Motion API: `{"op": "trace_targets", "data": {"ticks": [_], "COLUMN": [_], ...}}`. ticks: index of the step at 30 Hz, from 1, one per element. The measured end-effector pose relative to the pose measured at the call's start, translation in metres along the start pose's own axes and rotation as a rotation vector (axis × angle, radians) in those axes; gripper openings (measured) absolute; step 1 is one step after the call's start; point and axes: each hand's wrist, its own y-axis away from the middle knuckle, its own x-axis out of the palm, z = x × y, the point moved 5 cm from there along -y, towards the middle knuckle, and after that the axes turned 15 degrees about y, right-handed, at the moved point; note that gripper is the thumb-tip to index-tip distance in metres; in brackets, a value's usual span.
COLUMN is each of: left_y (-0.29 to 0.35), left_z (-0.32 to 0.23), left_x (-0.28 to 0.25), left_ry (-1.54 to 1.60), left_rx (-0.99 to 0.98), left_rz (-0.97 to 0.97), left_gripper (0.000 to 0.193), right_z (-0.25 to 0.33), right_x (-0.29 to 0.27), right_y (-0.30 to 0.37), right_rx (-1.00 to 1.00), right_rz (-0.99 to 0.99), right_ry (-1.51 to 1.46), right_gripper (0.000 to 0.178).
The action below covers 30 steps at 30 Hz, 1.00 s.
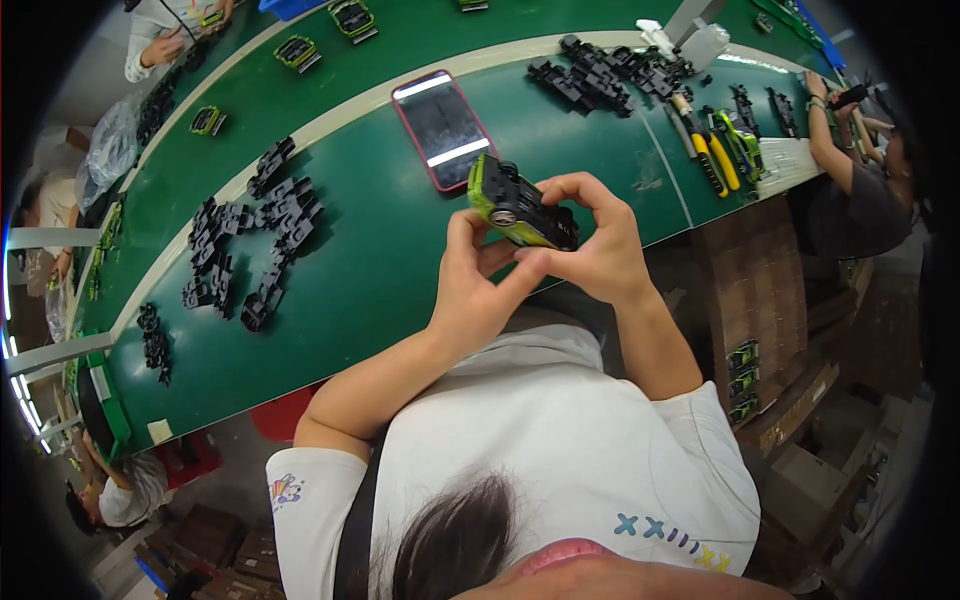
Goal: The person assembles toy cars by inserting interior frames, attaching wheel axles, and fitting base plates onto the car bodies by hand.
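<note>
A green and black toy car (519,207) is held up between my two hands, above the near edge of the green table. It is tilted, with its black underside and a wheel showing. My left hand (474,277) is closed on its left and lower side, the thumb along the bottom edge. From the right, my right hand (606,238) grips the other end, fingers over the top and thumb beneath. Just behind the car lies a smartphone (443,128) in a red case, flat on the table.
Heaps of black plastic parts (290,215) lie on the left, and another heap (600,75) at the back right. Pliers with yellow handles (715,160) rest at the right beside a green car body (740,140). More car bodies (297,54) sit on the far belt. Co-workers' hands (165,47) show around the edges.
</note>
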Motion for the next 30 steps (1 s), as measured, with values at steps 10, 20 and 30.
{"op": "trace_targets", "data": {"ticks": [10, 20, 30], "left_y": [0.004, -0.006, -0.031], "left_z": [0.019, 0.036, 0.068], "left_x": [0.028, 0.014, 0.065], "left_ry": [-0.240, -0.469, -1.163], "left_rx": [-0.169, -0.123, 0.267], "left_rz": [0.316, 0.316, 0.933], "left_gripper": [0.061, 0.045, 0.052], "right_z": [-0.069, -0.074, -0.239], "right_x": [-0.011, -0.047, -0.250], "right_y": [0.026, 0.024, -0.030], "right_rx": [0.373, -0.073, 0.097], "right_rz": [0.177, -0.079, -0.431], "right_ry": [-1.024, -0.507, 0.398], "right_gripper": [0.048, 0.052, 0.042]}}
